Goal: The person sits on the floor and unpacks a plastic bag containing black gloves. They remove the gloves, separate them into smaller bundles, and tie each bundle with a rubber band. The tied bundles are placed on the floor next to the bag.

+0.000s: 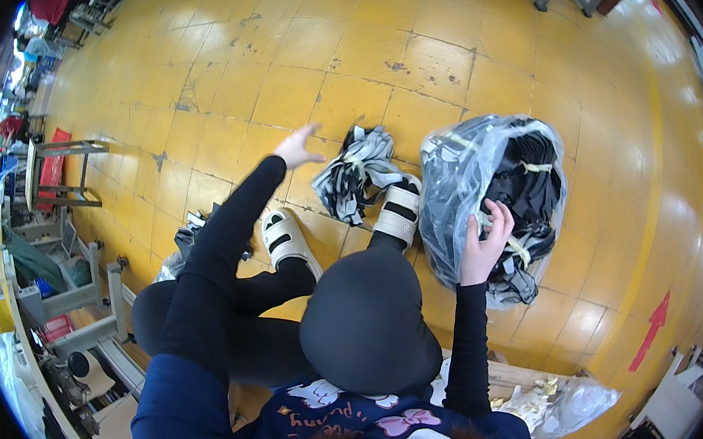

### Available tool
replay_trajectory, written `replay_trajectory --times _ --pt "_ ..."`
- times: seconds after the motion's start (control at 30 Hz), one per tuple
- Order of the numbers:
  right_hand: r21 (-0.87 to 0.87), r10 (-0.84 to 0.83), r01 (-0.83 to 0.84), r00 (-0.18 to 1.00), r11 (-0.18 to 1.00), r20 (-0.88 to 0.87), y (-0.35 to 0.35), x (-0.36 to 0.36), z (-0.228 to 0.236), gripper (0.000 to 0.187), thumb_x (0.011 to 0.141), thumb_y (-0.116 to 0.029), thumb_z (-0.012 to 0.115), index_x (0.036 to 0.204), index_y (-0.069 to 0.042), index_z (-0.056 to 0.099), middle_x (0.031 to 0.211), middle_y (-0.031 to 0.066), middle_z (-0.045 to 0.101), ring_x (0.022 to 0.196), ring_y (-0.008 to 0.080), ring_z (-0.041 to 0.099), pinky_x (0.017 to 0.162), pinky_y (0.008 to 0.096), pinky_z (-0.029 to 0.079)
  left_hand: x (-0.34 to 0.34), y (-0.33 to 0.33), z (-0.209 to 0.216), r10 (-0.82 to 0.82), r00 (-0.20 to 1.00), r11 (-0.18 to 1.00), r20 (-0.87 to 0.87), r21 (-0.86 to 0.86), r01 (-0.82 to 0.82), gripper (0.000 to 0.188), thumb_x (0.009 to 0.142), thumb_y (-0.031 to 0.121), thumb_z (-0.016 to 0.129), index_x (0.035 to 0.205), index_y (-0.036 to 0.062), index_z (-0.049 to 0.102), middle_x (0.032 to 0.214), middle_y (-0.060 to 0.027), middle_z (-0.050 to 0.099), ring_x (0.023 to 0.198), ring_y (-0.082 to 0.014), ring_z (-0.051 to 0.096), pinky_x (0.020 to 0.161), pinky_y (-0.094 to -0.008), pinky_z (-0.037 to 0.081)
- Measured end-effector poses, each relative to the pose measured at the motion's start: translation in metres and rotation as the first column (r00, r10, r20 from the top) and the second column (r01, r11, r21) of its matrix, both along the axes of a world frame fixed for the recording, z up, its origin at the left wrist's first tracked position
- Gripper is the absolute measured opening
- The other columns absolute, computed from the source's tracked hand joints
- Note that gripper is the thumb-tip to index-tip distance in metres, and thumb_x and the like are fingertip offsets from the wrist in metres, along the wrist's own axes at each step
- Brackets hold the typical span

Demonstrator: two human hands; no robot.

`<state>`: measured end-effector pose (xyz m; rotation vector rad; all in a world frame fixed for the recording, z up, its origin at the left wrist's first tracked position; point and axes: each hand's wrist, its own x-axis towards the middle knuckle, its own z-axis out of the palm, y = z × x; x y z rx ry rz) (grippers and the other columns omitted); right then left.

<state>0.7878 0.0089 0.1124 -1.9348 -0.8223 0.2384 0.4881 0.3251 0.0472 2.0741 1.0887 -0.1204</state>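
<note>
My left hand (297, 147) is open, fingers spread, just left of a bundle of black, grey and white fabric strips (360, 169) on the floor. A pale tie runs around that bundle. It lies against my white sandal (398, 214). To the right stands a large clear plastic bag (451, 204), its mouth gaping. Several tied bundles of dark fabric pieces (524, 185) fill it. My right hand (486, 248) is over the near part of the bag's mouth, thumb and fingers apart. Whether it touches the rim or the fabric cannot be made out.
A smaller fabric heap (191, 234) lies left of my other sandal (286, 239), partly behind my left arm. A wooden box (514, 375) with crumpled plastic is near my right elbow. A stool (64, 171) and work tables line the left. A red arrow (652, 329) marks the yellow floor.
</note>
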Motion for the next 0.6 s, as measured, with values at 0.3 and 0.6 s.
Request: replay_trajectory --times 0.3,0.6 --pt "-0.079 0.364 -0.39 0.903 0.918 -0.229 0.054 -0.023 -0.028 0.019 0.086 -0.001 0.062 0.104 -0.003 0.065 0.113 0.012 0.059 0.099 0.0256 0.06 0.09 0.0332 0.046 -0.006 -0.102 -0.085 0.763 0.535 0.645 0.362 -0.368 -0.67 0.04 0.083 0.001 0.068 0.122 -0.0024 0.058 0.115 -0.0159 0.066 0.108 -0.0216 0.064 0.096 -0.0319 0.048" --pt "0.012 0.676 -0.715 0.656 0.699 -0.335 0.112 -0.071 -0.07 0.018 0.087 -0.004 0.06 0.104 -0.004 0.064 0.101 0.0112 0.061 0.096 0.0301 0.062 0.084 0.036 0.049 -0.028 -0.137 -0.087 0.891 -0.12 0.132 0.438 -0.502 -0.854 0.026 0.081 -0.012 0.052 0.101 0.0046 0.048 0.093 -0.0051 0.053 0.078 -0.0152 0.058 0.075 -0.0268 0.047"
